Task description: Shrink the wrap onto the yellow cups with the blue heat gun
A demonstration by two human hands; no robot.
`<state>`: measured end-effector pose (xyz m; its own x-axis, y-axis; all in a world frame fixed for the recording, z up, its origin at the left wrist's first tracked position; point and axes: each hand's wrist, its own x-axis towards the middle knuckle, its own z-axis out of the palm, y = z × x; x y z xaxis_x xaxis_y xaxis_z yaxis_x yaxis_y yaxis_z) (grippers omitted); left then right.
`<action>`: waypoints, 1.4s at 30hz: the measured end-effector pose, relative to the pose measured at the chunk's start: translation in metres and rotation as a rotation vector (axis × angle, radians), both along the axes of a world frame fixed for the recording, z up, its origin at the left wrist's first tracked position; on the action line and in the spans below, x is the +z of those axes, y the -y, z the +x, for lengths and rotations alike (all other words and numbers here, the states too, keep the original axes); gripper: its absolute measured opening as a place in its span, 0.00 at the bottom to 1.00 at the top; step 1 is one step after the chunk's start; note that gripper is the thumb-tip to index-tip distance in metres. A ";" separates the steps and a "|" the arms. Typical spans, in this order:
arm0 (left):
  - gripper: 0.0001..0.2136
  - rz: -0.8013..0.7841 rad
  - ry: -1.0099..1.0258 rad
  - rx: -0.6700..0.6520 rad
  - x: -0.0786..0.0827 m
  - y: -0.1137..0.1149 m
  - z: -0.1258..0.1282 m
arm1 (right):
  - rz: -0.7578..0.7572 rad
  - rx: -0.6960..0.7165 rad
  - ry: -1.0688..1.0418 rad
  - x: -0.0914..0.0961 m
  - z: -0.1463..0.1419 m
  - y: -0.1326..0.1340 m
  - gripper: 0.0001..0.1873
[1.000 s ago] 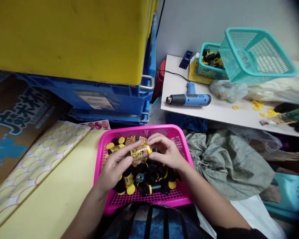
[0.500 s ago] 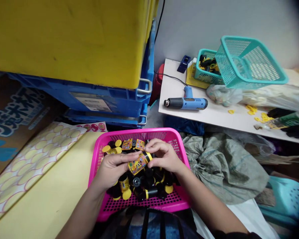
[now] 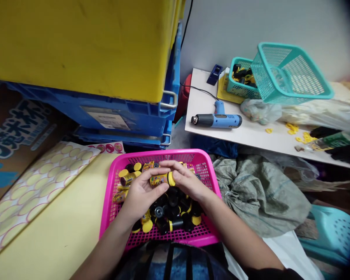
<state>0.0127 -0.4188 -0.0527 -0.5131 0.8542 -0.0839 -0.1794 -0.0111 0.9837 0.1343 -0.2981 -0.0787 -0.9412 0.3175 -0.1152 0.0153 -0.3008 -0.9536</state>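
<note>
Between my hands, over the pink basket point(image 3: 205, 155), is a small cylinder point(image 3: 160, 179) with a colourful yellow label, a black band and a yellow end. My left hand point(image 3: 142, 192) is curled around the labelled part, thumb below it and fingers above. My right hand point(image 3: 189, 181) closes on the yellow end at the right, and its fingers reach over the top. Several black cylinders point(image 3: 175, 198) with yellow caps lie loose in the basket. Others with yellow labels, such as one labelled cylinder point(image 3: 130, 177), are heaped at its left side.
A blue heat gun point(image 3: 217, 120) lies on the white table point(image 3: 265, 140), near two turquoise baskets point(image 3: 294, 97). Blue crates point(image 3: 128, 112) stand under a yellow bin point(image 3: 76, 46). At left is a sticker sheet point(image 3: 46, 175); at right, a grey sack point(image 3: 259, 194).
The labelled cylinder has turned from slanting to nearly level. My left fingers have wrapped around it, and my right hand has closed further over its yellow end.
</note>
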 end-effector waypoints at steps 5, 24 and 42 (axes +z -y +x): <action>0.12 0.020 -0.055 -0.001 -0.002 0.002 -0.001 | -0.130 0.036 -0.031 -0.008 -0.005 0.004 0.38; 0.15 -0.242 -0.332 0.061 -0.025 0.060 -0.043 | 0.789 -0.173 0.542 -0.014 -0.020 -0.026 0.22; 0.14 -0.328 -1.158 -0.159 -0.014 0.035 -0.052 | 1.331 0.036 0.667 -0.035 -0.029 0.003 0.18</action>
